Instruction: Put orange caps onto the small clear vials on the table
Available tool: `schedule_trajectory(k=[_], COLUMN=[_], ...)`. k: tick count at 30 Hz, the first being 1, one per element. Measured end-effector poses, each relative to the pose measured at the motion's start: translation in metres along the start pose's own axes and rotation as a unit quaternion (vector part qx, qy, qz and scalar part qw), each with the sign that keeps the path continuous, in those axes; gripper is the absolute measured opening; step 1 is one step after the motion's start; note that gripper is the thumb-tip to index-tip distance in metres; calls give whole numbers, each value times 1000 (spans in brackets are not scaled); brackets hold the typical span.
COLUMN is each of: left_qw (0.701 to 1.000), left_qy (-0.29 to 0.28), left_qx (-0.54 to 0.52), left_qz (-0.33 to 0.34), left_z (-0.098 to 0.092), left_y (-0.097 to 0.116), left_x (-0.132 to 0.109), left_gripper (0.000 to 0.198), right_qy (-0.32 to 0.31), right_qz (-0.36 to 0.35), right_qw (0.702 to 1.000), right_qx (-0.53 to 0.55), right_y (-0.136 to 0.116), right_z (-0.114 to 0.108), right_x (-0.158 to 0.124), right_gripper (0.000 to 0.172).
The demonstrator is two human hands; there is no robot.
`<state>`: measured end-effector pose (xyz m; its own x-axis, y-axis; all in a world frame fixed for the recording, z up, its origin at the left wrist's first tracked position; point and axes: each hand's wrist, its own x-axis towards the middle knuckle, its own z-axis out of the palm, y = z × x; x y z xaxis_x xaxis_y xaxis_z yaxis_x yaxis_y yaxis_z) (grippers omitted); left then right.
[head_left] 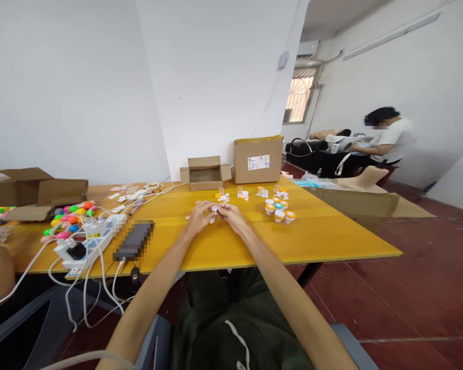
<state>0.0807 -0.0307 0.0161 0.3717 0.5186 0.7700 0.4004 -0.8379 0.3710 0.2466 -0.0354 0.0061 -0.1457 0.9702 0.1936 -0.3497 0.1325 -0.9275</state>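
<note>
Over the middle of the yellow wooden table (312, 241), my left hand (199, 218) and my right hand (233, 217) meet, fingers closed. Between their fingertips is a cluster of small white pieces with dark marks (214, 209); its exact kind is too small to make out. Part of a small round container (212, 220) shows just below the fingers, mostly hidden. Beyond my hands lie loose piles of similar white pieces (224, 197), with small clear cups beside them. To the right stands a group of small clear jars with orange, white and teal lids (279, 214).
An open cardboard box (206, 177) and a closed, labelled carton (258, 162) stand at the back. On the left are a power strip with cables (94, 252), a phone (135, 240), colourful plastic capsules (70, 218) and another open box (61, 192). Another person (389, 139) sits far right.
</note>
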Motion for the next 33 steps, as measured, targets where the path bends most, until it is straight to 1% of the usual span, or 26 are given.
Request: schedule_trajectory(k=[11, 23, 33], left_qw=[999, 998, 999], left_qy=[-7, -12, -12], left_qx=[-8, 2, 6], left_qz=[-47, -58, -49], left_z=[0, 0, -1], left_y=[4, 8, 9], left_x=[0, 1, 1], left_gripper=[31, 32, 31], right_qy=[6, -6, -3], right_qz=[-9, -22, -30], right_qw=[1000, 999, 999], right_qx=[26, 37, 37], right_y=[1, -1, -3], right_z=[0, 2, 5], right_x=[1, -1, -3], right_gripper=[40, 34, 34])
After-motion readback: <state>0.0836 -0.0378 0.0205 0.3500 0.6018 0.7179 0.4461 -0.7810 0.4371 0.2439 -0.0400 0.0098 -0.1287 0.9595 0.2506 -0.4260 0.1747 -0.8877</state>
